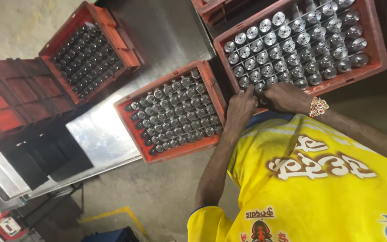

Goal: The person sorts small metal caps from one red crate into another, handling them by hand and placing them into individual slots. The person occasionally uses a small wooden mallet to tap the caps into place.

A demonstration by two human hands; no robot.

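At the near rim of the upper red crate (379, 54), packed with upright polished metal cylinders (292, 45), both hands meet. The left hand (242, 107) and right hand (287, 96), fingers curled, pinch pieces in the front row; whether either grips one cannot be told. The parts look heavy, rigid and slippery: best grasped by the sides.

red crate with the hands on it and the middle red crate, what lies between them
Head view: only a narrow dark gap; the right-hand crate and the middle crate sit nearly corner to corner, with the left hand over that gap.
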